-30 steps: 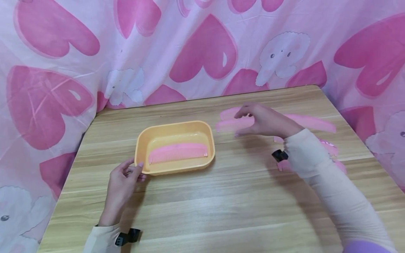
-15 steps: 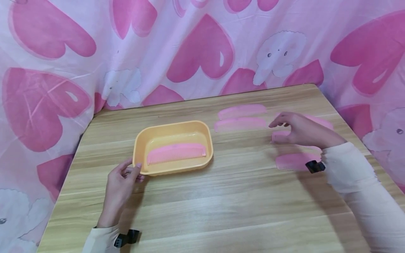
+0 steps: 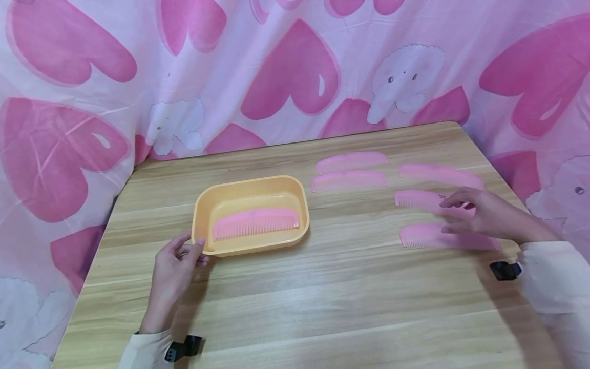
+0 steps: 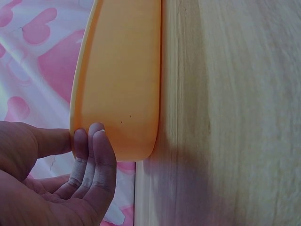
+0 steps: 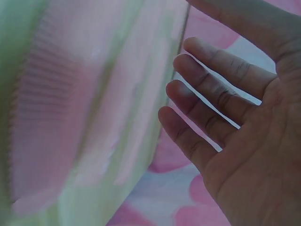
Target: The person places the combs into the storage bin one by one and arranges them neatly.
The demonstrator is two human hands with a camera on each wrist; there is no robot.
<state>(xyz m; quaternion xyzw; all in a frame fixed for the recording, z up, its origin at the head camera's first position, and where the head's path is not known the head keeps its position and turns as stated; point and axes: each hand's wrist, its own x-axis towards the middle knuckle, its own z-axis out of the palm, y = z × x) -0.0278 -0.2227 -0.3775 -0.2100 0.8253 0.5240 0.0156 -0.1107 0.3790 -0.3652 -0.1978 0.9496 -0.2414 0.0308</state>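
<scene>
My left hand [image 3: 172, 277] pinches the near left corner of a yellow plastic tub [image 3: 251, 249], thumb on the rim and fingers against the outer wall, as the left wrist view shows. Inside the tub lies a pink comb [image 3: 258, 221]. On the right side of the table, my right hand [image 3: 490, 212] hovers with nothing in it, its fingers spread loosely in the right wrist view. It overlaps a middle pink comb [image 3: 417, 200] with dark marks on it and a nearer pink comb [image 3: 424, 237]. Behind them lies another pink comb [image 3: 438, 174].
Two more combs lie at the back, a far pink comb [image 3: 352, 161] and a pink comb [image 3: 348, 181] just in front of it. The wooden table [image 3: 295, 307] meets a pink heart-patterned curtain [image 3: 286, 77] at its back edge.
My right hand has moved right and nearer, from over the two back combs to over the right-hand combs. My left hand keeps its hold on the tub.
</scene>
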